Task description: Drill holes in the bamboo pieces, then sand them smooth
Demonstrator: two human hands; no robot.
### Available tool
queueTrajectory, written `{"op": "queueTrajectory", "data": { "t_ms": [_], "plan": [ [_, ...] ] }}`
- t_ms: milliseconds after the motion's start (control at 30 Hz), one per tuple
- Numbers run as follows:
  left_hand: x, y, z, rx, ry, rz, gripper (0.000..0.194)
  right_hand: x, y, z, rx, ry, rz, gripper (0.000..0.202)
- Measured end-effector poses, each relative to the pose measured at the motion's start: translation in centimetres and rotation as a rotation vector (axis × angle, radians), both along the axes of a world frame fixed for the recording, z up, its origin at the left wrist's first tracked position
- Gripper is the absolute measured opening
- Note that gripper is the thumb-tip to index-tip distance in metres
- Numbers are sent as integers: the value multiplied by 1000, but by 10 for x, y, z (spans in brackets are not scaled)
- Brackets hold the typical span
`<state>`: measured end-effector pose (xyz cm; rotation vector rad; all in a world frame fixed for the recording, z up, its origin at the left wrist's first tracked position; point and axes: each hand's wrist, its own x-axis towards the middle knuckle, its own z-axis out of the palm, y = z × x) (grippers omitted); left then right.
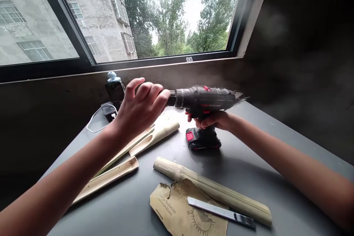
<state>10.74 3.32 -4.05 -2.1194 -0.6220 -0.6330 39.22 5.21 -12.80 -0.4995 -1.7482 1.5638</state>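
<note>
A black cordless drill (212, 97) with red details is held above the table, its chuck end facing left. Around its handle, just above the battery pack (203, 140), my right hand (214, 119) is closed. My left hand (143, 99) wraps its fingers round the drill's chuck (172, 98). Any bit in the chuck is hidden behind those fingers. Below the drill lies a bamboo piece (212, 190), next to a torn sheet of sandpaper (177, 206) with its printed back up. On that sheet rests a flat metal blade tool (221, 212) with a dark end.
Split bamboo pieces lie on the grey table (132, 206) at left: a trough-shaped half (110, 179) and a scooped length (157, 138). Behind my left hand stand a dark phone (114, 91) and a black charger (108, 112) with a white cable. A window (177, 14) rises behind the table.
</note>
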Motion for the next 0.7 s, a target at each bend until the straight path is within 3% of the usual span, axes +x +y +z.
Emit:
{"op": "queueTrajectory", "data": {
  "t_ms": [67,167,300,433,567,700],
  "plan": [
    [6,-1,11,-155,4,29,34,0,0,0,-7,8,1,53],
    [12,1,39,-464,106,131,49,0,0,0,-16,9,9,53],
    [11,7,66,-768,251,148,37,1,2,-2,-9,5,16,54],
    [14,-2,61,-620,208,120,17,1,2,-2,-12,18,25,55],
    [21,-16,43,-332,162,137,21,-1,-1,2,7,14,20,55],
    [17,-12,18,-126,71,65,17,-3,-3,5,17,24,6,55]
  ]
}}
